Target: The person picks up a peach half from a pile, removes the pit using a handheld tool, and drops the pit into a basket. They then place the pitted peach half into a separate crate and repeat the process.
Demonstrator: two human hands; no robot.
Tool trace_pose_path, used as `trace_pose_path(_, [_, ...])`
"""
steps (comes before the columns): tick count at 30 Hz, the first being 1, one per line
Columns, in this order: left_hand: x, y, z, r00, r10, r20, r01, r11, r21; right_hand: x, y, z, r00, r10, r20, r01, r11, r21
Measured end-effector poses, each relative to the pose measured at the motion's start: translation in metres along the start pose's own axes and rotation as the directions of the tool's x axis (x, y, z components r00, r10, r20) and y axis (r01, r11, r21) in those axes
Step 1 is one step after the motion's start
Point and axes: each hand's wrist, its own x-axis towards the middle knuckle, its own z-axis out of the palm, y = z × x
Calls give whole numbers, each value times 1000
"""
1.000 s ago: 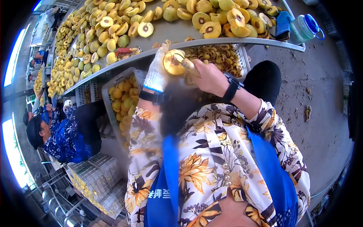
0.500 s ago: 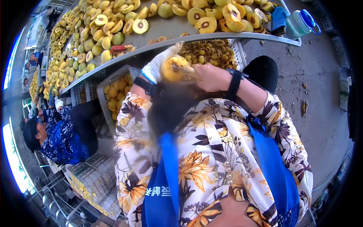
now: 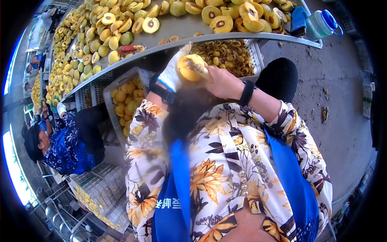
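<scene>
"Who's that on the left?"

"A co-worker (image 3: pixel 60 147), sitting by the table's (image 3: pixel 172 27) near edge, a white glove up beside it. Cut peaches (image 3: pixel 105 37) are heaped from the left end right across, and something red (image 3: pixel 125 48) lies just inside that near edge."

"And underneath?"

"A crate (image 3: pixel 109 99) of yellow fruit (image 3: pixel 128 97), then the person's left hand (image 3: pixel 171 72) in a white knitted glove, its fingers wrapped around a peach (image 3: pixel 190 66). They've got it just outside the near edge, around the middle."

"What about the other hand?"

"The right hand (image 3: pixel 222 82) is bare, fingers clenched on a pale tool (image 3: pixel 204 74) that meets the peach. I can't make out its working end from here."

"Anything further along?"

"Beyond the hands, a second crate (image 3: pixel 255 58), full of brownish-yellow scraps (image 3: pixel 225 58), below the near edge. Then a blue cloth (image 3: pixel 298 18) near the table's right-hand near corner, and a clear jug (image 3: pixel 320 26) with a blue lid right at that corner."
</scene>
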Motion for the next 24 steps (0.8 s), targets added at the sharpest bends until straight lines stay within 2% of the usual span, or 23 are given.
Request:
trace_pose_path(4, [6,0,-4,991,-131,20,131,991,-10,2,11,-1,994,70,85,-58,989,-134])
trace_pose_path(7, [6,-3,-5,988,-152,7,152,988,22,3,11,-9,985,13,174,19,984,-179])
trace_pose_path(10, [0,-5,-1,992,-123,-13,123,990,62,4,21,-7,978,-10,208,30,995,-93])
trace_pose_path(13, [-4,3,0,998,-69,15,66,991,118,-3,13,3,998,-60,1,60,998,-15])
trace_pose_path(16, [-13,3,-1,999,-17,41,10,985,171,3,20,5,952,-28,-306,105,965,239])
trace_pose_path(17, [-17,2,2,998,-58,23,53,982,181,8,27,2,934,6,-356,112,944,310])
trace_pose_path(20, [-15,-6,2,999,-11,52,-4,963,271,11,23,3,959,-61,-277,123,970,209])
trace_pose_path(21, [-15,-10,9,997,58,46,-68,963,260,6,9,-4,971,-96,-220,125,985,122])
trace_pose_path(23, [-2,-10,2,994,107,37,-112,979,173,13,11,-3,958,23,-287,54,965,257])
trace_pose_path(24, [8,-13,-9,937,342,67,-349,918,187,18,16,0,947,82,-312,25,945,327])
